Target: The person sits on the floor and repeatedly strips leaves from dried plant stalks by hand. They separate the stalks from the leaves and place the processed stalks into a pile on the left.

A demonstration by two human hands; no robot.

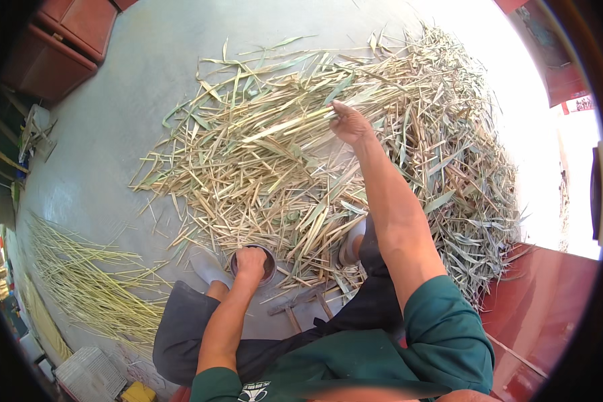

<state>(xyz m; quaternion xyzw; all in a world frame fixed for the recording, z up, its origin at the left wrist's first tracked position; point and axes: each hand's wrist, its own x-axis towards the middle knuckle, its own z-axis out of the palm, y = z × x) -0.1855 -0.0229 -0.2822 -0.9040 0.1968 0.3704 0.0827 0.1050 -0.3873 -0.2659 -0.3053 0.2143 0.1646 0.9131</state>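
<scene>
My right hand [350,124] is stretched far forward over the heap. Its fingers are closed around the end of a pale yellow-green reed stalk [289,123], which points to the left. My left hand [250,260] is a closed fist above a round dark bowl [269,268] with a pale rim, standing between my feet. What the left fingers hold, if anything, is hidden. Under and around both hands spreads a large heap of cut straw-coloured stalks and leaves [268,181].
Dry grey-green leaves [449,174] pile up on the right. Thin green-yellow stalks [94,281] lie in a bundle at left. A wooden stand [292,317] is near my legs. Red cabinets [74,47] are at the far left, a white wire crate [90,375] at the lower left.
</scene>
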